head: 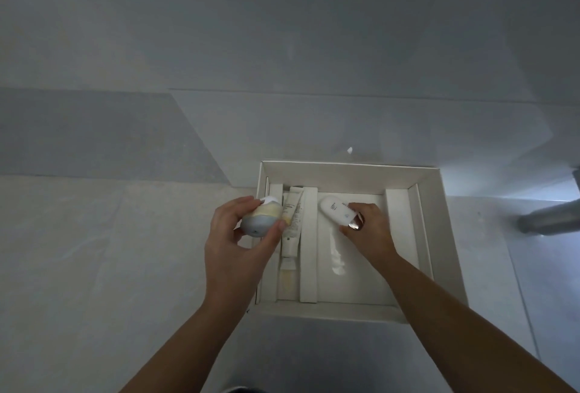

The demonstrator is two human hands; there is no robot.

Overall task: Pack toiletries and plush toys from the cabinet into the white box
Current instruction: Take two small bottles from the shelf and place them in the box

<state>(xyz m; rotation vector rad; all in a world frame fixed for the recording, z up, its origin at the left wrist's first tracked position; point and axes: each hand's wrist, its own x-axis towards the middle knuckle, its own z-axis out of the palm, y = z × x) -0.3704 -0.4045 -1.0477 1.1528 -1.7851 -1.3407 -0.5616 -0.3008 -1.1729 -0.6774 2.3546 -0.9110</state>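
Observation:
The white box [348,168] lies open on the floor below me. My left hand [241,242] grips a rounded bottle [260,220], grey-blue at the base and pale yellow above, over the box's left edge. My right hand [367,229] holds a flat white oval bottle [334,208] with a shiny metallic cap, down inside the large right compartment. A cream tube [292,223] lies lengthwise in the narrow left compartment, with a small yellowish bottle [286,279] below it. A white divider strip [308,245] separates the two compartments. No plush toys or cabinet are in view.
The box rests on pale grey floor tiles [125,251]. A metal leg or pipe [552,217] runs along the floor at the right edge. A small white scrap [349,150] lies just beyond the box's far wall. A white wall fills the upper half.

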